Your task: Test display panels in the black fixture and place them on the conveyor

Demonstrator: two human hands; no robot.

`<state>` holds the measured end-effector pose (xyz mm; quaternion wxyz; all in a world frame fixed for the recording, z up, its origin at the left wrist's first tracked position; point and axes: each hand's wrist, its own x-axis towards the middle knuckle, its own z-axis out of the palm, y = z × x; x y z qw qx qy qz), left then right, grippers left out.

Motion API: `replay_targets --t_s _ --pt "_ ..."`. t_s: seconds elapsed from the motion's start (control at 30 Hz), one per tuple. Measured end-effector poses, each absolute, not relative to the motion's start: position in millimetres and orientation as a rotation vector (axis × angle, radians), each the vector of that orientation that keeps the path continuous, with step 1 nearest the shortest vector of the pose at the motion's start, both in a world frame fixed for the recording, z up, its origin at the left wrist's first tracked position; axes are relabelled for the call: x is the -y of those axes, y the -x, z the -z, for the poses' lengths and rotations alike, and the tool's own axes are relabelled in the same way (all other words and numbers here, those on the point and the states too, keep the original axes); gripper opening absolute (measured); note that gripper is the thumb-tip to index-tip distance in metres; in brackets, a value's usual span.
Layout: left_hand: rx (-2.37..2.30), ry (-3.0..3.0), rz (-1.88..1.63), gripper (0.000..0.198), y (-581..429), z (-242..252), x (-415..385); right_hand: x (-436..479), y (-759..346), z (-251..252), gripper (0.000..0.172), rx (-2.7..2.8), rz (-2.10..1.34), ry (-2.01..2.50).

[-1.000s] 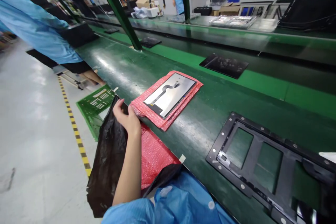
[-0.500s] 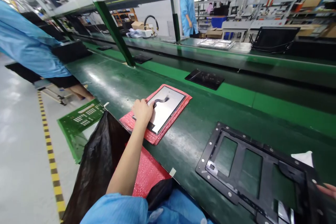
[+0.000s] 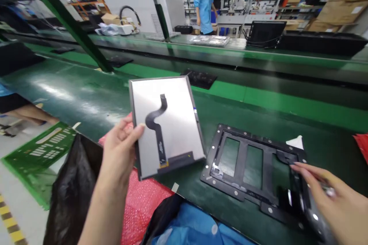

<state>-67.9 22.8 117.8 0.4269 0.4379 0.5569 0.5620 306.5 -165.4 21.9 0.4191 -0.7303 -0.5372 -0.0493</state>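
Observation:
My left hand grips an LCD panel by its left edge, thumb on the silvery back. The panel is tilted up above the bench. A dark, S-bent ribbon cable runs down its back to a black strip at the lower edge. To the right lies a black frame fixture with rectangular openings and round silver studs. My right hand is at the fixture's right end, fingers pinched together. A small shiny piece shows between the fingers, but I cannot make out what it is.
Red bubble wrap lies below my left hand, beside a black bag and a green slotted crate. A dark panel lies on the green line behind. A co-worker stands far back; another person's arm shows at left.
My left hand has lifted the LCD panel off the red bubble wrap and brought it closer, tilted up. My right hand has come into view over the fixture. The view has turned right.

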Motion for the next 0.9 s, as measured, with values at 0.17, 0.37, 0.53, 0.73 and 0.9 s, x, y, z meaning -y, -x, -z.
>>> replay_targets --t_s 0.17,0.37,0.53,0.73,0.9 --pt "-1.173 -0.951 -1.147 0.051 0.9 -86.0 15.8 138.7 -237.9 -49.2 0.013 1.499 -0.036 1.564" --pt "-1.024 -1.047 -0.973 0.045 -22.0 -74.9 34.6 127.6 -232.0 -50.6 0.01 1.399 0.054 1.715" --pt "-1.069 -1.128 -0.97 0.04 -26.5 -75.6 37.7 130.5 -243.2 -49.1 0.007 1.394 -0.042 1.817" --pt "-1.15 -1.169 -0.946 0.034 -36.3 -82.2 39.4 127.7 -249.2 -51.9 0.011 1.384 -0.367 1.852" --pt "-1.256 -1.083 -1.176 0.03 -26.0 -85.9 22.0 152.3 -286.5 -49.0 0.022 1.048 -0.609 1.761"
